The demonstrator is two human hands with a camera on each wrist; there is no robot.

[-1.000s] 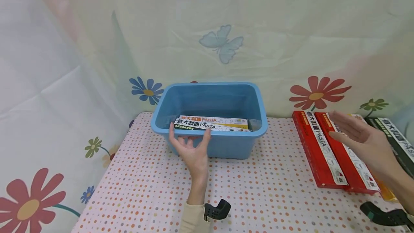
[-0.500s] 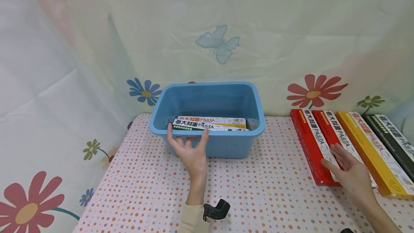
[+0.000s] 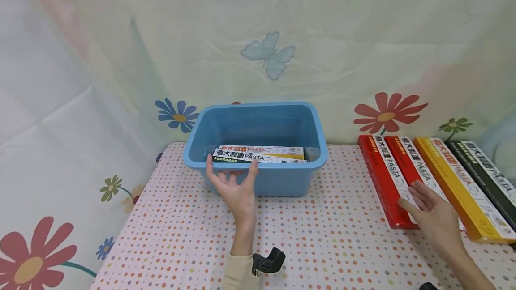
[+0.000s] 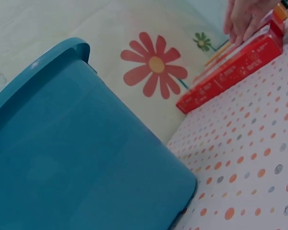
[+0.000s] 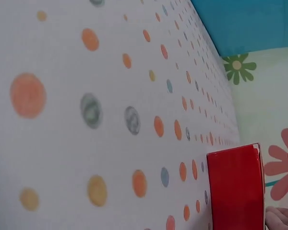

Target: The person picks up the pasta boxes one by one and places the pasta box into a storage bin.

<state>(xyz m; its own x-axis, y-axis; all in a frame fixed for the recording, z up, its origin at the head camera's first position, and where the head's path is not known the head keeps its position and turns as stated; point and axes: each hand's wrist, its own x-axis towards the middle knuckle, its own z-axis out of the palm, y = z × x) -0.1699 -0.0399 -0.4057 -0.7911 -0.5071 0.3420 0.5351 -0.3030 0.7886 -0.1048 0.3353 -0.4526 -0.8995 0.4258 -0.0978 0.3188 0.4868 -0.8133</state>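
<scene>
A blue plastic bin [image 3: 254, 182] stands at the back of the table, with boxes of pasta [image 3: 258, 155] lying inside. My left hand [image 3: 238, 196] holds its front rim, some digits over the edge and others beneath it. On the right, my right hand [image 3: 435, 218] grips the near part of the leftmost red pasta box [image 3: 380, 182], its thumb at the left edge and its fingers on the other side. The same red box [image 5: 235, 187] shows its end in the right wrist view, where fingers [image 5: 281, 218] appear beside it.
To the right of that box lie a second red pasta box [image 3: 407, 160], a yellow one [image 3: 455, 187] and a dark one [image 3: 483, 173], side by side. A dotted cloth [image 3: 322, 245] covers the table. A flowered curtain [image 3: 338, 57] hangs behind.
My right hand has come down and left from above the boxes onto the leftmost red pasta box. My left hand stays at the bin's rim.
</scene>
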